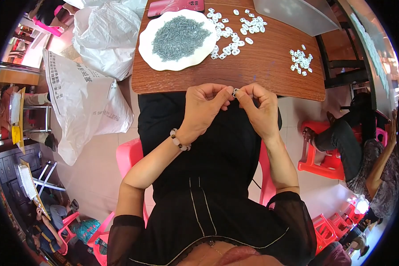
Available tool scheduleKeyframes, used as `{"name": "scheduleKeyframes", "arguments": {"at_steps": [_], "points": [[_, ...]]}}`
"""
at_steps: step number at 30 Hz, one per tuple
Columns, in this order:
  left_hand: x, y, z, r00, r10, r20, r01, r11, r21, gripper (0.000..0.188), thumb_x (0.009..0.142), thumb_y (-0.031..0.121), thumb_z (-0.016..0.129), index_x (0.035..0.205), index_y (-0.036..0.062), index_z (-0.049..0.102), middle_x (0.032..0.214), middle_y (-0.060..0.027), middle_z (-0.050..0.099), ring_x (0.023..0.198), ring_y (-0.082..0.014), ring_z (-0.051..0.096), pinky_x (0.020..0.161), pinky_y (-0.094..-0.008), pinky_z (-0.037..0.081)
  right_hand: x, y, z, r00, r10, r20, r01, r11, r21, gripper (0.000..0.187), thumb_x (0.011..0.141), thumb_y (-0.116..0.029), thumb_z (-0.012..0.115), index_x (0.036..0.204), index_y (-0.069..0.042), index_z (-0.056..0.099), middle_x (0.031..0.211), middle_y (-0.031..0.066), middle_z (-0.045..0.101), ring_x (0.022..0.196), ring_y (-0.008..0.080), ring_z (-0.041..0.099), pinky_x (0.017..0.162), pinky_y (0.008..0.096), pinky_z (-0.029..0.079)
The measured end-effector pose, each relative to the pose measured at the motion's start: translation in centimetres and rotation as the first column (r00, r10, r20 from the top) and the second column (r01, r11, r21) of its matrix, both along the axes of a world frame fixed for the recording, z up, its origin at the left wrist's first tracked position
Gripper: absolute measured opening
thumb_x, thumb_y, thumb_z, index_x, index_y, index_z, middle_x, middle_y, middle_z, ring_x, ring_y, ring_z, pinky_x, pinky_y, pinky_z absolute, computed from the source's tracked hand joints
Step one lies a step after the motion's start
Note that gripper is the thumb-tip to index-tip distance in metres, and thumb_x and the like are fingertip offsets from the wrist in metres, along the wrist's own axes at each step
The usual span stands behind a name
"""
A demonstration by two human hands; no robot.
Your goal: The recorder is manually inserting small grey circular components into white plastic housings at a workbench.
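Observation:
My left hand (204, 108) and my right hand (262, 111) meet at the table's near edge, fingertips pinched close together. Between the right thumb and forefinger is a small white oval piece (236, 92) with dark holes. Whatever the left fingertips pinch is too small to make out. Beyond the left hand stands a white scalloped plate (146, 53), heaped with small grey rod-shaped pieces (179, 37). Many loose white oval two-hole pieces (228, 42) lie right of the plate. A smaller cluster of similar white pieces (301, 61) sits near the table's right side.
The brown wooden table (252, 73) carries a pink phone (175, 7) and a grey panel (297, 15) at its back. White sacks (88, 97) stand on the floor at left. Pink stools (326, 162) and a seated person (363, 150) are at right; another person (48, 230) sits at lower left.

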State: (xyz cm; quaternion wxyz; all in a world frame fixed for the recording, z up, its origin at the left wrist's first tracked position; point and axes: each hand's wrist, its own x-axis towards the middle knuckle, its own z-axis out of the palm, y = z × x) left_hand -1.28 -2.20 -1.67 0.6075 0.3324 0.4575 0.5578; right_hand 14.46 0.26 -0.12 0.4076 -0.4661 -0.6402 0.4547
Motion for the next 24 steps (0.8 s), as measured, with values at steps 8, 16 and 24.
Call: {"name": "scheduleKeyframes", "arguments": {"at_steps": [8, 16, 24], "points": [[-0.1, 0.2, 0.0, 0.999, -0.013, 0.037, 0.013, 1.0, -0.011, 0.021, 0.089, 0.017, 0.068, 0.092, -0.0039, 0.07, 0.077, -0.0063, 0.068, 0.064, -0.0068, 0.06, 0.058, -0.0194, 0.049, 0.0, 0.1, 0.2, 1.0, -0.013, -0.011, 0.013, 0.999, -0.032, 0.015, 0.087, -0.012, 0.065, 0.081, 0.002, 0.066, 0.062, 0.0002, 0.06, 0.059, 0.0039, 0.051, 0.056, 0.021, 0.04], [-0.7, 0.7, 0.1, 0.991, -0.054, 0.12, 0.06, 0.997, -0.053, 0.029, 0.094, 0.024, 0.06, 0.093, -0.0033, 0.069, 0.082, -0.0072, 0.069, 0.064, -0.0073, 0.059, 0.06, -0.0206, 0.048, 0.4, 0.4, 0.3, 0.999, -0.027, -0.025, 0.026, 0.998, -0.056, 0.015, 0.087, -0.012, 0.065, 0.08, 0.001, 0.065, 0.063, -0.0007, 0.06, 0.058, 0.003, 0.05, 0.056, 0.0202, 0.039], [-0.9, 2.4, 1.6, 0.991, -0.02, -0.132, 0.029, 0.998, 0.063, 0.018, 0.092, 0.014, 0.06, 0.095, -0.001, 0.068, 0.081, -0.0042, 0.068, 0.064, -0.0051, 0.056, 0.059, -0.0186, 0.045, 1.2, 0.7, 0.1, 0.991, -0.081, -0.104, 0.078, 0.996, -0.038, 0.014, 0.087, -0.011, 0.065, 0.079, 0.0, 0.065, 0.062, -0.0038, 0.057, 0.057, 0.001, 0.046, 0.054, 0.0188, 0.037]]}}
